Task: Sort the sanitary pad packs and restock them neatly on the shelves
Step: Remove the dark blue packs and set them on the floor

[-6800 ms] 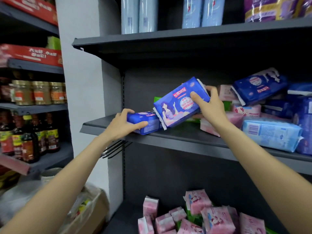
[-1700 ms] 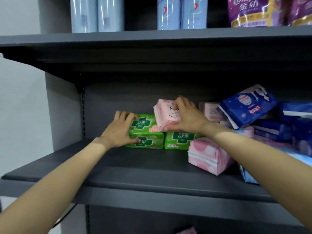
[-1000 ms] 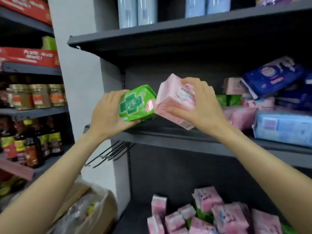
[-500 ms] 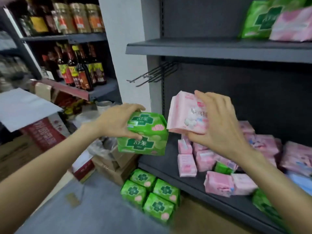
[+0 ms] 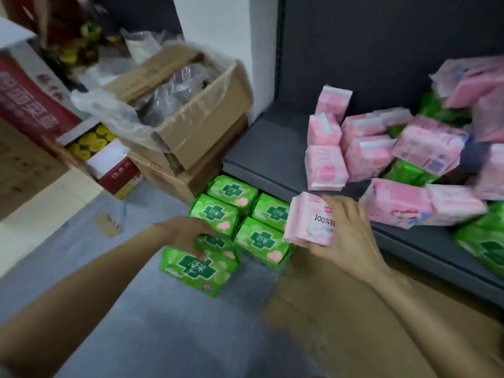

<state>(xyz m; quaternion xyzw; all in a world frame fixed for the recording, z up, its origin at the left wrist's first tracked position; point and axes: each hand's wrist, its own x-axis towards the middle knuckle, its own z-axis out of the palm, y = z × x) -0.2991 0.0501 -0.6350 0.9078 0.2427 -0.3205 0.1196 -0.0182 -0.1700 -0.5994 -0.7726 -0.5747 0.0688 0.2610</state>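
My left hand [image 5: 188,236] grips two stacked green pad packs [image 5: 199,268] low over the grey floor, just in front of several green packs [image 5: 240,211] lying there in a block. My right hand [image 5: 346,236] holds a pink pad pack [image 5: 308,222] marked "100%" beside that block, near the front edge of the bottom shelf [image 5: 261,156]. On that shelf lies a loose heap of pink packs [image 5: 365,151] with green packs [image 5: 482,241] mixed in at the right.
Open cardboard boxes [image 5: 191,115] with plastic liners stand stacked left of the shelf. Red cartons [image 5: 30,105] sit further left. A flat brown cardboard sheet [image 5: 327,309] lies on the floor under my right arm.
The view has dropped from the middle shelf to the floor. Both hands came down with their packs; the green packs are now at the floor beside the block of green packs.
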